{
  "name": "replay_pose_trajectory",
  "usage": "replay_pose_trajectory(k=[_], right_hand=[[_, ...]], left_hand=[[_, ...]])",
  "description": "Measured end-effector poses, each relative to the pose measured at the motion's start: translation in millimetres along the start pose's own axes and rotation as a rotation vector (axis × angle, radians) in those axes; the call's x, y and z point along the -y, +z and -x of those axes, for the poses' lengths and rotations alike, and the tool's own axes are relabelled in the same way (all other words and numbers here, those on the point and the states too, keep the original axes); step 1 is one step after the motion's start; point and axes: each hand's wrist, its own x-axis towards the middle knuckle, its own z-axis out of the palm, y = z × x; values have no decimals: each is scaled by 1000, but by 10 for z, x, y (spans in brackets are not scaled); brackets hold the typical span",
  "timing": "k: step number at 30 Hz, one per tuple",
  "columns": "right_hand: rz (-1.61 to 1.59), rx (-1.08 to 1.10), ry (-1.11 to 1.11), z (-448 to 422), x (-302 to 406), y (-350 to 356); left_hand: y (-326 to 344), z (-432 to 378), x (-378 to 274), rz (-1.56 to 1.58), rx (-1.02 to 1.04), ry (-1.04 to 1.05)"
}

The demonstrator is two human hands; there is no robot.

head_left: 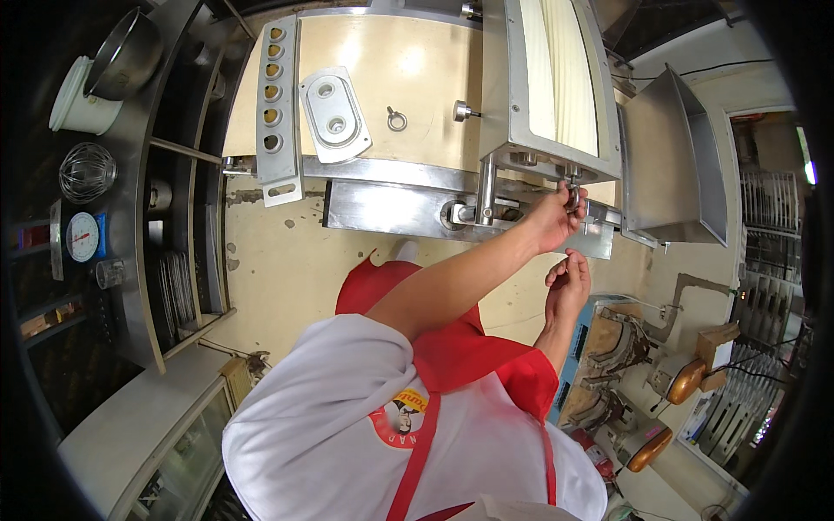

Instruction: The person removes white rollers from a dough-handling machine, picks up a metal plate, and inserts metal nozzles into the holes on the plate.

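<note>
My left hand grips the ring of a metal eye bolt at the lower front edge of a metal-framed machine housing. Pale, dough-like sheets or rollers show inside that housing; which they are is unclear. Just below, my right hand is raised with loosely bent fingers, and nothing shows in it. A second eye bolt lies on the cream work surface. To its left are a metal plate with two round holes and a long metal bar with several round ports.
Along the left, a metal shelf holds a whisk, a dial scale, a steel bowl and a white bucket. A metal hopper or chute stands right of the machine. Appliances with orange covers sit at lower right.
</note>
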Motion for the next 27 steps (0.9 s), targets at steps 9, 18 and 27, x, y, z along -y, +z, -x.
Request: replay_pose_trajectory(k=[9,18,27], right_hand=[[141,42,-13,64,-17,-83],[229,21,67,169,-163,-142],[268,128,21,38,-224,-63]], left_hand=[[665,143,-42,-710,-401,215],[96,120,-128,-153,216,27],[-198,-104,-4,249,682,-184]])
